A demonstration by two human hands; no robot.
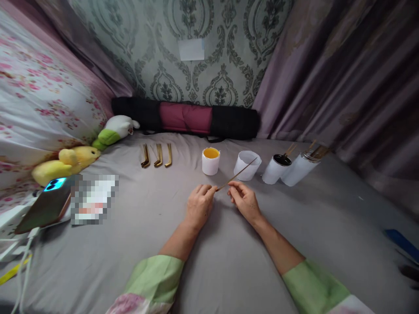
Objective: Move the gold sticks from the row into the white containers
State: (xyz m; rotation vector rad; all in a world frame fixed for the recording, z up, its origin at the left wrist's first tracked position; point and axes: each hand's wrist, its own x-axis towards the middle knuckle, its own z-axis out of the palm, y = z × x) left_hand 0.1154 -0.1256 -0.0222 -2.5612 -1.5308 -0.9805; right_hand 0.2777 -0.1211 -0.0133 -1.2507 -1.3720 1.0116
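Note:
A thin brown stick (242,170) slants up and to the right in front of me. My left hand (200,203) is closed around its lower end. With thumb and fingers pinched together, my right hand (244,201) grips it a little farther up. The stick's free tip passes in front of a white paper-wrapped cup (242,173). Left of that stands another white-wrapped cup (211,165) with yellow inside (211,153). To the right, a white container (272,172) has a dark mouth with sticks in it, beside a tilted white container (296,171) also holding brown sticks.
Several bent golden-brown pieces (158,156) lie in three groups at the back left. A phone (46,205), cables (24,266) and plush toys (77,159) are on the left. A black and maroon roll (186,118) lies along the wall. A blue object (402,244) is at far right.

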